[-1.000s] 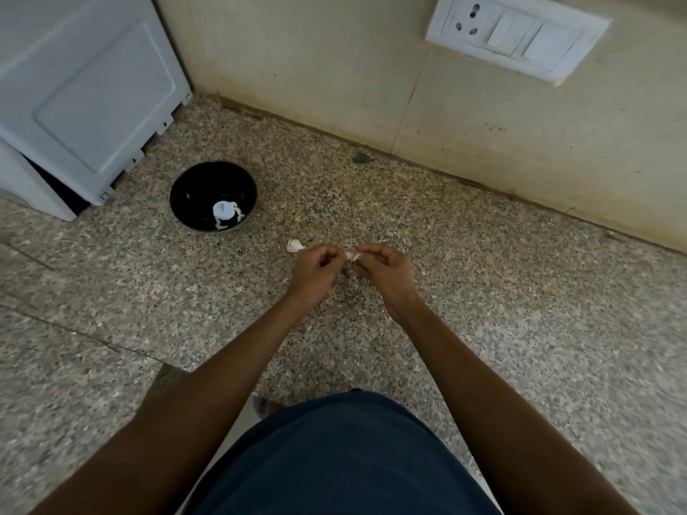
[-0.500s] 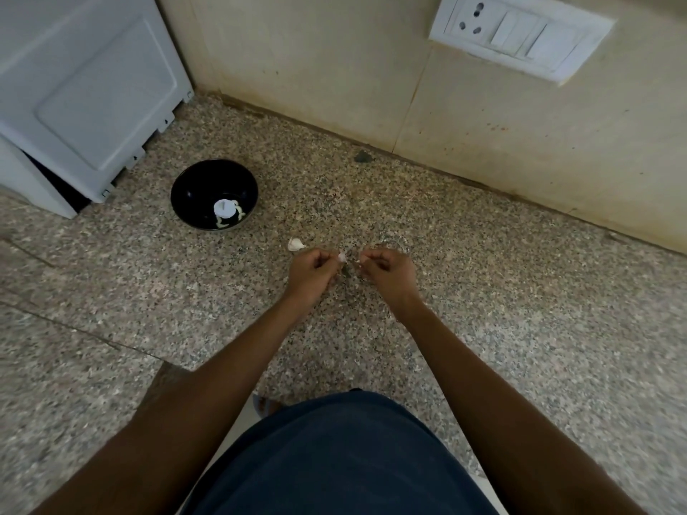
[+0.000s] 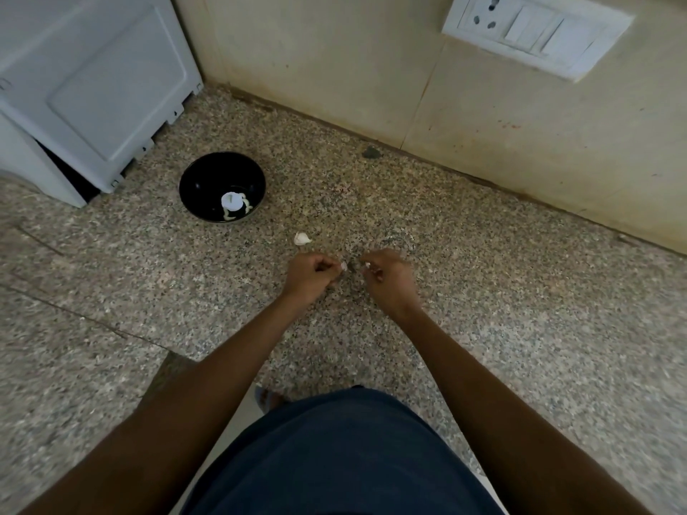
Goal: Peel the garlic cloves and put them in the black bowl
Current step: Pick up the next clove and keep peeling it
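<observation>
Nearest to me is my dark blue shirt [image 3: 345, 455], with both forearms reaching out over the speckled stone counter [image 3: 520, 328]. My left hand [image 3: 310, 275] is curled, its fingertips pinching a small pale garlic clove [image 3: 344, 267] that pokes out toward the right. My right hand [image 3: 388, 278] is curled as well, just apart from the left, and it pinches a tiny white scrap [image 3: 367, 264] at its fingertips, which I take to be a bit of skin; it is too small to be sure. I judge the clove is only partly stripped, since I cannot see it whole. Just beyond my left hand, touching nothing, a second clove [image 3: 302, 238] lies loose on the counter, unpeeled by the look of it. Farther off and to the left sits the black bowl [image 3: 222, 186], with a white piece and pale curved bits already inside. That is the relation that matters: the bowl lies up and to the left of both hands, so my left hand is the nearer one and already has the clove, a plain carry past the loose clove once peeling is done. Beyond stand a grey appliance [image 3: 93, 87] at the left, the tiled wall [image 3: 334, 61], and a switchboard [image 3: 535, 31]
</observation>
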